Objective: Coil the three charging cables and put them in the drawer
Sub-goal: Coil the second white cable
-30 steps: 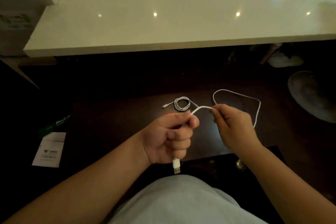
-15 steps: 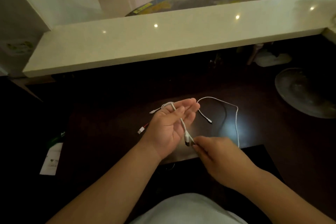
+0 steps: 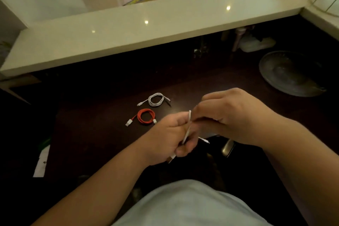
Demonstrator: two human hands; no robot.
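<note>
A white cable runs through my left hand, whose fingers curl round it; one plug sticks out below the fist and a thin end shows to the right. My right hand pinches the same cable at its top, close against the left hand. On the dark desk behind them lie a coiled white cable and, nearer me, a coiled red cable with white plugs. No drawer can be made out.
A pale stone counter overhangs the desk's far side. A round metal tray sits at the right. White paper lies at the desk's left edge. A metal handle shows below my right hand.
The loose loop of white cable that lay on the desk has been drawn up into my hands. My left hand went from flat to curled, and my right hand rose to meet it.
</note>
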